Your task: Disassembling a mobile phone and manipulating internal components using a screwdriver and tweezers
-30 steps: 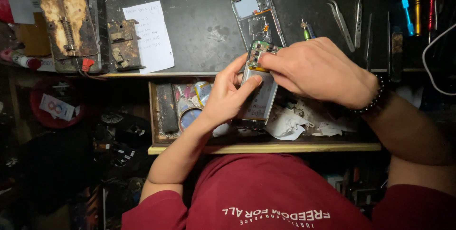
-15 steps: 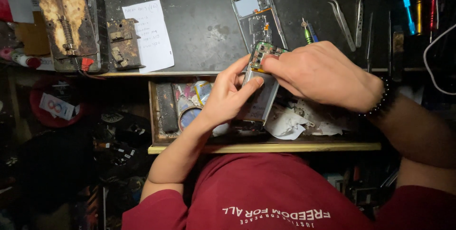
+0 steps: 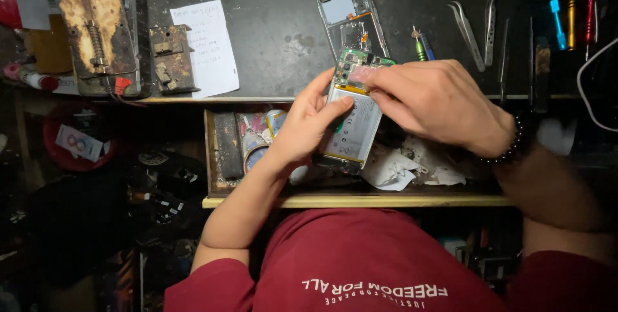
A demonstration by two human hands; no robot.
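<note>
The open phone (image 3: 353, 122) sits in the left hand (image 3: 302, 125) while the right hand (image 3: 438, 103) pinches its green board (image 3: 360, 66).

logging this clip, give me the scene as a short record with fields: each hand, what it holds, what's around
left hand: left hand cradles the opened phone from its side, thumb on the battery face
right hand: right hand with fingers pinched at the green circuit board at the phone's top end
phone position: held above the open drawer
bench behind: empty phone frame, tweezers, screwdrivers, paper note, rusty clamp jig
in drawer: crumpled paper
wrist: bead bracelet on the right
</note>
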